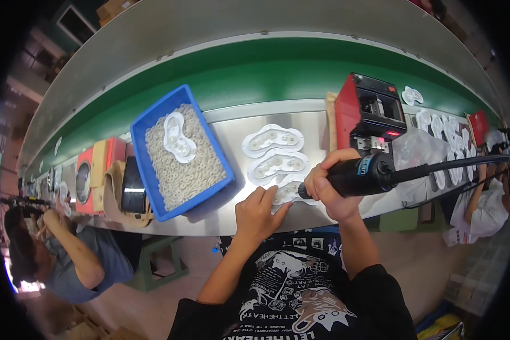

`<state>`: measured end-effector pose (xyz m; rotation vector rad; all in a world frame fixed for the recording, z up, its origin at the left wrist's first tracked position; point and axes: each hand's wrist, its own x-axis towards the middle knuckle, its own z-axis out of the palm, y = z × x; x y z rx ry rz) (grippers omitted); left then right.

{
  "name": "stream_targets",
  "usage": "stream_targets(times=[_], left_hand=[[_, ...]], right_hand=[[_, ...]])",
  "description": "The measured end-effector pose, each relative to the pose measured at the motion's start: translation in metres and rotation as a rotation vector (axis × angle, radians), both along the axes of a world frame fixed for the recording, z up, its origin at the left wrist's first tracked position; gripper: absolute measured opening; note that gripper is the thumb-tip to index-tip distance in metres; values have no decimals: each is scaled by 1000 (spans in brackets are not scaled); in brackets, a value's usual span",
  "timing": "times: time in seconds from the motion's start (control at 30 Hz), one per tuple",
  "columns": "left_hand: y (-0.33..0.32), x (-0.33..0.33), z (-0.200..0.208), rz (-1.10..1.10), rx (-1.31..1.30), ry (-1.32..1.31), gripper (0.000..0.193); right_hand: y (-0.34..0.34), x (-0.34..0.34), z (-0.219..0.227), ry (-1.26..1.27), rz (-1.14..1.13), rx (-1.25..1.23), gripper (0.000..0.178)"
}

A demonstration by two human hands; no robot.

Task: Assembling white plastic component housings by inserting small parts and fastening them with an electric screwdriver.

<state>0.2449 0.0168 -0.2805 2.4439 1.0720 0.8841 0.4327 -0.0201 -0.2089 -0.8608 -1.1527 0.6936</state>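
Note:
My right hand (330, 190) is wrapped round a black corded electric screwdriver (354, 177), tilted with its tip at the nearest white plastic part (286, 193). On that part's left end rests my left hand (259, 212), fingers pressing it against the metal bench; whether they pinch its rim is partly hidden. Two similar bone-shaped white parts with small round pieces inside, a middle one (279, 165) and a far one (272, 140), lie just beyond. To the left stands a blue bin (135, 139) full of small pale rings (192, 178), with another white part (179, 137) on top.
A red and black screw feeder (374, 110) stands right of the parts. Several more white parts (450, 133) lie farther right, past a clear plastic bag (416, 153). The screwdriver's black cable (447, 169) runs off right. Co-workers sit at left (76, 255) and right (487, 204).

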Motion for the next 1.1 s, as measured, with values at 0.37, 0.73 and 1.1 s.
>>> stream_targets(times=[0.37, 0.73, 1.1], left_hand=[[-1, -8, -4, -12, -32, -32, 45], [1, -15, -4, -31, -78, 5, 45], [6, 0, -11, -142, -6, -175, 33]], right_hand=[[19, -26, -22, 25, 40, -68, 28], [23, -29, -28, -173, 197, -100, 31], [28, -23, -48, -141, 149, -398, 42]])
